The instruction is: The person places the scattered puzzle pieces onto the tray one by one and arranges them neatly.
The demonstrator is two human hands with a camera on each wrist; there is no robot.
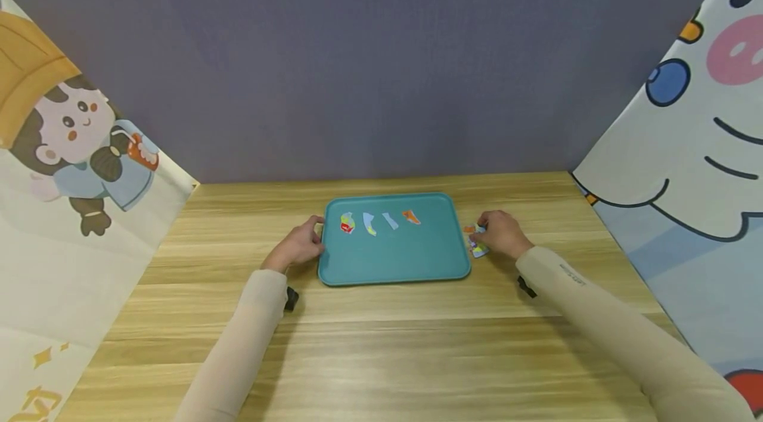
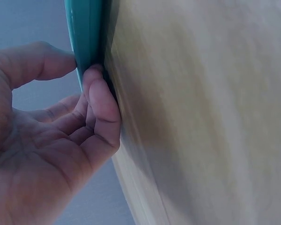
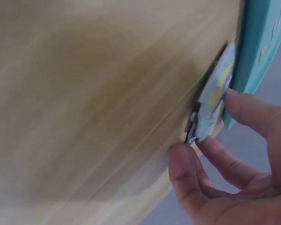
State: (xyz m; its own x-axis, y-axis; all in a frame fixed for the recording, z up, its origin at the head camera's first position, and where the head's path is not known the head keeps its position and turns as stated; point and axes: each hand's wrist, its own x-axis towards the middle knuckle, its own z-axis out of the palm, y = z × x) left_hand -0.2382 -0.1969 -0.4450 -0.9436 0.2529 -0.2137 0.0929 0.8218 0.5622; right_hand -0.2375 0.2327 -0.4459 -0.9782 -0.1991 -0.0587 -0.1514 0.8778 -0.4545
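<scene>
A teal tray point(image 1: 399, 263) lies on the wooden table. My left hand point(image 1: 298, 246) holds its left rim; in the left wrist view the thumb presses the rim and the other fingers curl at the table side. Just right of the tray, my right hand point(image 1: 502, 234) is at a small group of colourful puzzle pieces point(image 1: 479, 250). The right wrist view shows its thumb on the face of a puzzle piece point(image 3: 218, 89) and fingertips at that piece's end, pinching it. The hand partly hides the group in the head view.
Along the tray's upper half lie a red-and-yellow piece point(image 1: 348, 223), a pale blue piece with yellow point(image 1: 369, 224), a narrow pale blue strip point(image 1: 390, 220) and an orange piece point(image 1: 410, 216). A grey panel point(image 1: 381, 64) stands behind the table, with cartoon-printed panels on both sides.
</scene>
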